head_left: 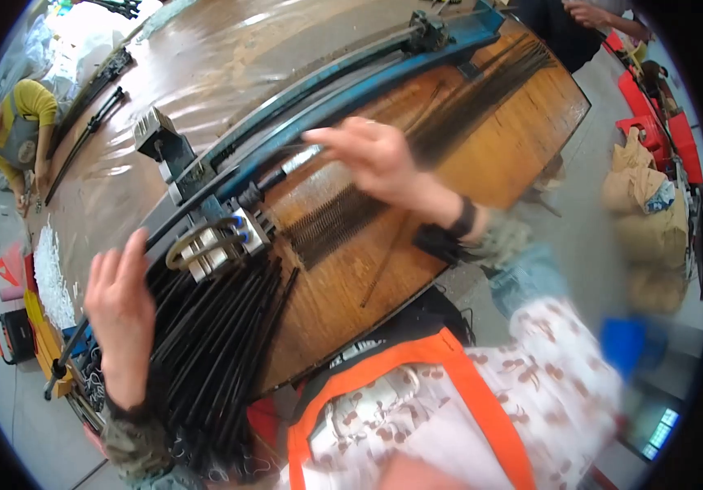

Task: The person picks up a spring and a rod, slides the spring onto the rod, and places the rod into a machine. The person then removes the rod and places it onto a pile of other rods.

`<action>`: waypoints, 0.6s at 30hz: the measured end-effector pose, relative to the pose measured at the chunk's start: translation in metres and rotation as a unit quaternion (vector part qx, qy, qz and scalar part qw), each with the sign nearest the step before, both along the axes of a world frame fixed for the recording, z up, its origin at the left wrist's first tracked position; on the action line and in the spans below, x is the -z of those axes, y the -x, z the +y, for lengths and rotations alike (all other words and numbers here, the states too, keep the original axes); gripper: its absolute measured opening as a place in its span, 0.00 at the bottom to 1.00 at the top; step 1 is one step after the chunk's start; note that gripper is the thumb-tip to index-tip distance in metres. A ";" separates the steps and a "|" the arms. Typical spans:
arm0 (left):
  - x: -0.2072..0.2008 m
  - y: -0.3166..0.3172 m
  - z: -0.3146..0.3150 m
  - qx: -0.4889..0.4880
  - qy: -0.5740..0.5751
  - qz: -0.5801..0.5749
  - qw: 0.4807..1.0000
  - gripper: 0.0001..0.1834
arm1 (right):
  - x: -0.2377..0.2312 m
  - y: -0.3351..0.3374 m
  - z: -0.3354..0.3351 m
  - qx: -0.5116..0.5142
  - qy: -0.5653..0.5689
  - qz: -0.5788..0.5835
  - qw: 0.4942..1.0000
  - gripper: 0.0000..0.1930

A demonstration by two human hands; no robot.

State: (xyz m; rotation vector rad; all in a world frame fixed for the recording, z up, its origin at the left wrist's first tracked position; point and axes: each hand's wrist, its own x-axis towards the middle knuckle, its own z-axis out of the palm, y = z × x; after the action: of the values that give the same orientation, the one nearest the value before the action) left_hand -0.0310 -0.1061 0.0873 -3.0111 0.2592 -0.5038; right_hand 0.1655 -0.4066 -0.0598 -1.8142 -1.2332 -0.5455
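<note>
My left hand (120, 298) is raised at the left with its fingers stretched upward. A long black rod (70, 347) passes behind it, and I cannot tell whether the palm touches the rod. My right hand (376, 159) hovers over the blue metal rail (360, 94), fingers extended to the left, slightly blurred, holding nothing I can see. Below its fingertips is a shiny metal cylinder (298, 159) of the bench fixture. Between my hands sits a silver clamp block (217, 249) with looped tubing. Several black rods (221, 351) lie fanned out beneath the block.
A row of long thin springs (339, 220) lies on the wooden tabletop (400, 261). At the far left, a person in yellow sleeves (29, 122) works near white strips (53, 261). Another person's hand (588, 14) shows top right. Red bins (654, 135) and brown sacks (649, 220) stand right.
</note>
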 end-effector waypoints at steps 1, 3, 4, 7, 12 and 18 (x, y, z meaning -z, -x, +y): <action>0.005 -0.005 -0.012 0.040 0.016 0.005 0.999 0.21 | -0.014 0.017 0.022 -0.010 -0.019 -0.031 0.999 0.19; 0.000 -0.010 -0.030 0.049 0.017 0.026 0.998 0.18 | -0.030 0.017 0.037 -0.036 -0.072 -0.059 0.995 0.18; 0.001 -0.006 -0.015 0.039 0.007 -0.018 0.999 0.17 | -0.030 0.002 0.032 0.021 -0.083 -0.114 0.990 0.17; -0.016 0.029 0.060 -0.100 0.032 -0.130 0.986 0.09 | -0.016 -0.046 -0.009 0.131 0.044 -0.119 0.983 0.13; -0.051 0.037 0.091 -0.129 -0.044 -0.191 0.972 0.11 | -0.020 -0.042 0.056 0.019 0.063 0.100 0.993 0.08; -0.046 0.091 0.096 -0.162 0.032 -0.191 0.968 0.16 | -0.072 -0.010 0.191 -0.237 0.032 0.147 0.960 0.04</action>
State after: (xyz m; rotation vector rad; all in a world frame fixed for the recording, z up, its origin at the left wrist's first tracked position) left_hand -0.1219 -0.0098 0.1333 -2.8452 -0.2728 -1.0466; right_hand 0.1753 -0.2159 0.0121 -1.5060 -1.4200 0.0335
